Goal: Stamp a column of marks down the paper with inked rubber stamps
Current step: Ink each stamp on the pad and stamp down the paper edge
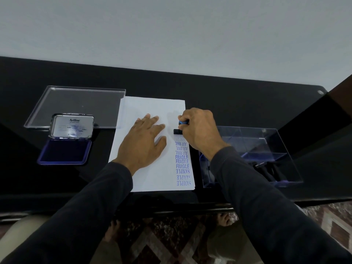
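Presently, step in hand: a rubber stamp [178, 131] is being pressed onto the paper [152, 111] at the far end of the column of marks [182, 161], along the sheet's right edge.
Right hand: the right hand [200, 128] is curled round the stamp's blue handle, gripping it from above; the black base is seen touching the sheet.
Left hand: the left hand [146, 141] is laid flat on the middle of the paper, fingers spread, so that the sheet is held down.
Column so far: SAMPLE, FRAGILE and AIR MAIL prints are stacked from the near edge; the faint print just beside the stamp cannot be read.
Next move, as judged: a straight lift is called for, with the paper kept pinned, so the fresh mark is not smeared; fresh ink from the ink pad [64, 152], lying open well to the left, may then be needed.
Stamp store: other stamps are held in a clear box [266, 147] just right of the paper.
Surface: a glossy black table [228, 92] is used; a clear lid [76, 103] lies behind the pad.
Room: a plain pale wall [171, 25] stands behind; patterned flooring [333, 225] is seen below.
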`<action>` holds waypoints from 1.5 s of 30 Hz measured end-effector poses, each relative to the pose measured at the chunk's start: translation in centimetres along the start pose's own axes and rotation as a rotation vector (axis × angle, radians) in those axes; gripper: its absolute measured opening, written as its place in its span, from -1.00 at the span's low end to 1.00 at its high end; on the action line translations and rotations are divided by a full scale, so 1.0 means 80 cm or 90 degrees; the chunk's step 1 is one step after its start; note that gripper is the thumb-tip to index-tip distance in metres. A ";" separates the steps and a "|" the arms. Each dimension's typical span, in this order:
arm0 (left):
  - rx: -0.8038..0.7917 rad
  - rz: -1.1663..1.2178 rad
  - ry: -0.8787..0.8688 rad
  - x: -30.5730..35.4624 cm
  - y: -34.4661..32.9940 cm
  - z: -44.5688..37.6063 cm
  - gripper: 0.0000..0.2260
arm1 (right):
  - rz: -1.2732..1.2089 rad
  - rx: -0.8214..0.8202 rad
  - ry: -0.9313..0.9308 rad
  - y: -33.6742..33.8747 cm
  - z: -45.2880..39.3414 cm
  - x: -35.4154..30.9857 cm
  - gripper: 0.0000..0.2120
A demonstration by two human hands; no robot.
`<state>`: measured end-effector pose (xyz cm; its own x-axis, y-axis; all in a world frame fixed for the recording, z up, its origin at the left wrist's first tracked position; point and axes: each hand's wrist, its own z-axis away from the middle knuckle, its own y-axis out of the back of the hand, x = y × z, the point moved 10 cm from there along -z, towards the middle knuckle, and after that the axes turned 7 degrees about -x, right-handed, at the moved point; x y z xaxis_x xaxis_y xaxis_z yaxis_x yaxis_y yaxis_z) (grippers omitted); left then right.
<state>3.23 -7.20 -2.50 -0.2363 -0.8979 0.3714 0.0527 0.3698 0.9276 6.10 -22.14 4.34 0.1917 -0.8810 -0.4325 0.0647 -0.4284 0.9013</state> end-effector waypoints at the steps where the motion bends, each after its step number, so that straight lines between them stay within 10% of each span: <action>1: -0.001 0.001 0.000 0.000 0.000 0.000 -0.54 | 0.000 0.001 0.002 0.000 0.000 0.000 -0.93; 45: 0.011 0.003 -0.011 0.001 0.001 0.001 -0.55 | -0.005 0.040 0.014 0.000 0.008 -0.001 -0.92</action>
<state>3.14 -7.24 -2.38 -0.2524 -0.8922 0.3744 0.0377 0.3776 0.9252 5.49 -22.19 4.40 0.2125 -0.8731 -0.4389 0.0055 -0.4481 0.8940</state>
